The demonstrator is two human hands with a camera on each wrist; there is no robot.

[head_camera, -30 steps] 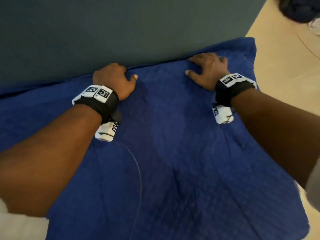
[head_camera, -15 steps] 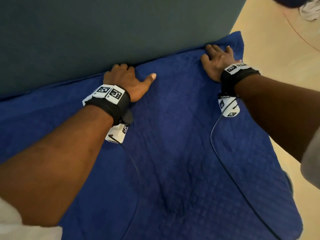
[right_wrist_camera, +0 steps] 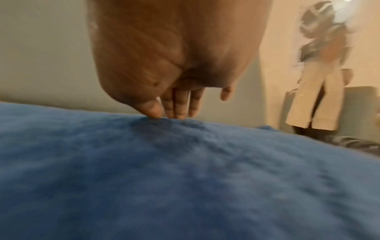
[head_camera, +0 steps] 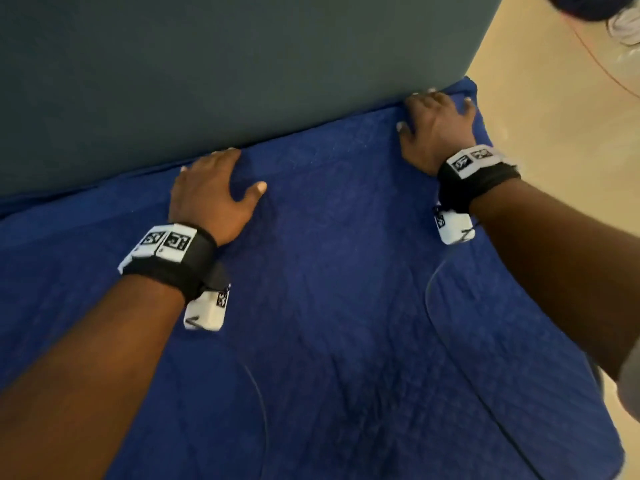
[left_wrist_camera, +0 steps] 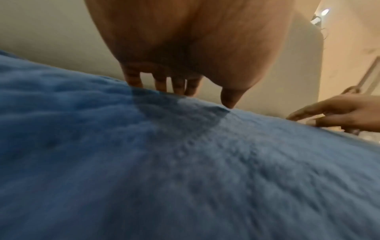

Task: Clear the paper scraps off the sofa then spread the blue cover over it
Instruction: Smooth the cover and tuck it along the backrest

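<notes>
Blue cover (head_camera: 346, 323) lies spread over the seat of the sofa (head_camera: 225, 64). The cover is quilted, with a few shallow creases. Its far edge runs along the foot of the sofa's grey-green back, and its right side hangs over the seat's right end.

Left hand (head_camera: 214, 199) rests flat at the cover's far edge, mid-seat. Fingers are straight with the tips pushed into the crease under the back, thumb splayed, gripping nothing.

Right hand (head_camera: 438, 129) is at the cover's far right corner, fingers spread and pressing down, nothing held.

Black-and-white wrist bands (head_camera: 173, 251) on both arms. A thin dark cable (head_camera: 428, 296) trails across the cover.

Beige floor (head_camera: 554, 116) to the right of the sofa. A dark bundle (head_camera: 581, 5) and something white (head_camera: 627, 26) sit at its far end, too blurred to identify.
</notes>
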